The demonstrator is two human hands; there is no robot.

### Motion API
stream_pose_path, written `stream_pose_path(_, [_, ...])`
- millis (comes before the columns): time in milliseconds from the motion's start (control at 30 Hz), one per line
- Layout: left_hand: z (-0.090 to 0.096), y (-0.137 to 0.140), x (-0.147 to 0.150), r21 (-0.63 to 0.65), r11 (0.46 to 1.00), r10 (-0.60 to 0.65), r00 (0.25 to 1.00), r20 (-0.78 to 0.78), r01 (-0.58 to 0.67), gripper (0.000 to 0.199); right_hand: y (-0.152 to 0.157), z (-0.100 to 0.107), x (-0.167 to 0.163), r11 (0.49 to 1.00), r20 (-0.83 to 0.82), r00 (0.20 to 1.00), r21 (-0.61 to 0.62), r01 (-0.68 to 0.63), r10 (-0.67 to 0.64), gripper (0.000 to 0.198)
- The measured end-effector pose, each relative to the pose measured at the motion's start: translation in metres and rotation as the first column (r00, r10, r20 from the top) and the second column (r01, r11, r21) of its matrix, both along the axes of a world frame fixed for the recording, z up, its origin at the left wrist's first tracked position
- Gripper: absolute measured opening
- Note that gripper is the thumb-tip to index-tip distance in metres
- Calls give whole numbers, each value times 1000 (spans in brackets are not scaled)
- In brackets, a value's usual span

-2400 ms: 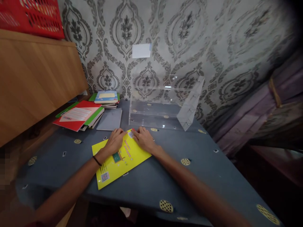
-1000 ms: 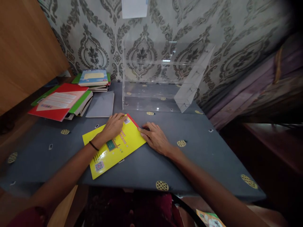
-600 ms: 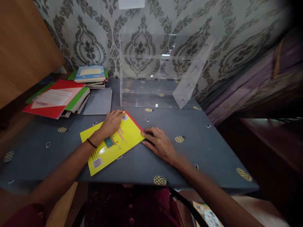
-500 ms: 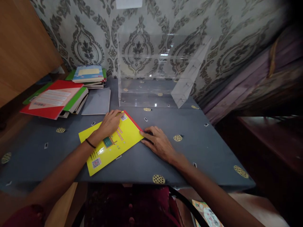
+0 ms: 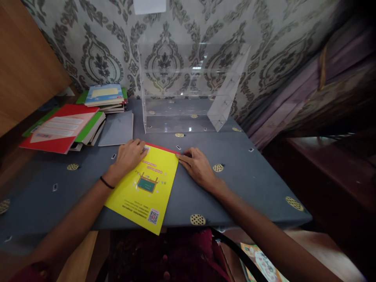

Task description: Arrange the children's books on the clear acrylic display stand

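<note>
A yellow book (image 5: pixel 141 203) with a red spine strip, a drawn chalkboard and a QR code lies on the patterned blue-grey tablecloth (image 5: pixel 249 207). Its near corner reaches the table's front edge. My left hand (image 5: pixel 131 156), with a dark band at the wrist, grips the book's far left corner with curled fingers. At the far right corner, my right hand (image 5: pixel 196 166) pinches the edge between thumb and fingers. Just beyond my left hand is a plain grey book (image 5: pixel 117 129), lying flat.
A clear acrylic shelf (image 5: pixel 219 113) stands at the back against the patterned wall. To the left lie a red book (image 5: pixel 53 139) on a green-covered stack and a blue book (image 5: pixel 104 94) on another pile. A wooden cabinet (image 5: pixel 29 58) borders the left side.
The yellow book has turned so its red spine strip now runs along the far side and its QR corner has swung right. Both hands have stayed on its far corners.
</note>
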State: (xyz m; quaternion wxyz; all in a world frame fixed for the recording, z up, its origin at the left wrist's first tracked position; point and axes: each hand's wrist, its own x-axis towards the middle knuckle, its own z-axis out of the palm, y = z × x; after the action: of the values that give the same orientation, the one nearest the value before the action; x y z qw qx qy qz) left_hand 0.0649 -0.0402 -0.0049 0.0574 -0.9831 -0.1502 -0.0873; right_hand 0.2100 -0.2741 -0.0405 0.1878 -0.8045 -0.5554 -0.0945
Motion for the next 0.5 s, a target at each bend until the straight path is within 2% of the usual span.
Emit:
stream_pose_path(100, [-1,-8,2,28,998,-59,998,22,58,22,1,0,2,1000,-5,1000,16,-23,23,33])
stream_pose_path(167, [-2,-13,5,-8,982,-187,982,34,188,22,1,-1,1,999,2,999,28,-39,39,33])
stream_pose_path(267, [-5,-21,13,-147,893,-424,905,47,426,26,0,-1,0,997,1,998,36,-62,62,33])
stream_pose_path(333, [-7,-24,18,-198,831,-521,852,50,519,32,0,-1,-1,997,-5,997,28,-78,78,33])
stream_pose_path(400, [-9,-25,23,-214,808,-553,832,47,549,34,0,0,-2,996,-6,996,14,-83,83,33])
stream_pose_path(500, [-13,-23,28,-250,807,-542,839,48,535,35,0,1,-4,996,1,996,0,-85,85,34])
